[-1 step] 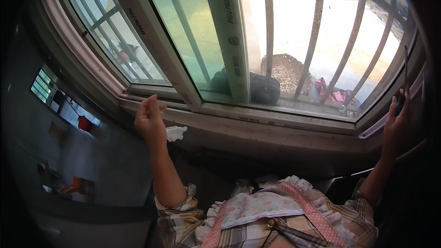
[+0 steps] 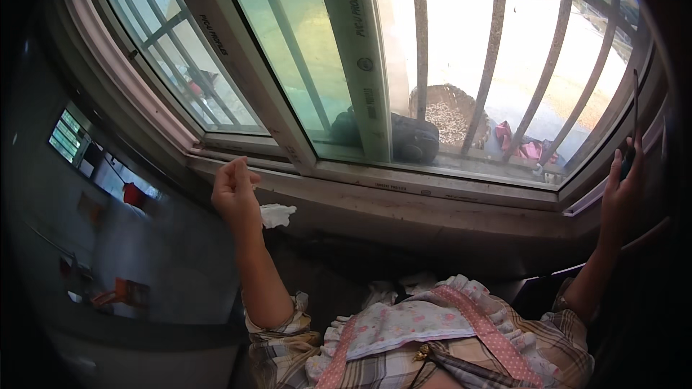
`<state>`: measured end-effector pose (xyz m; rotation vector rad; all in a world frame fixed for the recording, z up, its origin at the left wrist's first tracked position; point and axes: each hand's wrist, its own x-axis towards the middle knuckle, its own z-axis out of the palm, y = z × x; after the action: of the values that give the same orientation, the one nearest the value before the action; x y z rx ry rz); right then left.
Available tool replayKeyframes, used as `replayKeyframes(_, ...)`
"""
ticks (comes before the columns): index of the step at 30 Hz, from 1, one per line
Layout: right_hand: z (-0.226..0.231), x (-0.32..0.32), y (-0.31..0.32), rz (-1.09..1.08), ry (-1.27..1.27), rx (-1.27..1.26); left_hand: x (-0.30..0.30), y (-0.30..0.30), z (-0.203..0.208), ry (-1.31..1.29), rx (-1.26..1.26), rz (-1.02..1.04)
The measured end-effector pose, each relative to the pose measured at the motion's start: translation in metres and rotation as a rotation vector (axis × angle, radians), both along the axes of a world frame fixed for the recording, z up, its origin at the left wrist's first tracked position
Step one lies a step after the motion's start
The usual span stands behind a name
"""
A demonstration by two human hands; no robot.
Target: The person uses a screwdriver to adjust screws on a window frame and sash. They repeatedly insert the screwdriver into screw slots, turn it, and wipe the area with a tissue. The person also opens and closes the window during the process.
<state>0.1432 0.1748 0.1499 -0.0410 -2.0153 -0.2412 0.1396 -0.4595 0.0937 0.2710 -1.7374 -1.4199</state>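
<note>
In front of the window sill, my left hand [image 2: 234, 186] is raised with its fingers curled closed. A crumpled white piece of tissue or cloth [image 2: 278, 215] hangs beside that wrist and appears to be held in the hand, though the grip itself is hidden. At the far right, by the side of the window frame, my right hand [image 2: 621, 187] is wrapped round a dark-handled screwdriver [image 2: 636, 112]. Its long thin shaft points up along the frame. Between my hands runs the lower rail of the white sliding window [image 2: 432, 189].
Metal bars [image 2: 494, 50] stand outside the glass. Beyond them are a round basket [image 2: 477, 112] of pale pieces, a black bag-like object [image 2: 414, 140] and pink cloth [image 2: 530, 148]. A dim room with a red-orange object [image 2: 130, 292] lies to the left.
My left hand has dropped slightly, and the white piece has shifted down with it. My right hand and the screwdriver have barely moved.
</note>
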Motion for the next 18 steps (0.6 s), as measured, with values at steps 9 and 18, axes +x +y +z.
replayKeyframes(9, 0.003, 0.000, -0.036, 0.112, 0.002, -0.041, 0.039, 0.033, -0.066, -0.279, 0.494, 0.021)
replayKeyframes(18, -0.094, 0.030, -0.119, 1.133, -0.880, -0.654, 0.055, 0.136, -0.116, -0.418, 0.547, -0.141)
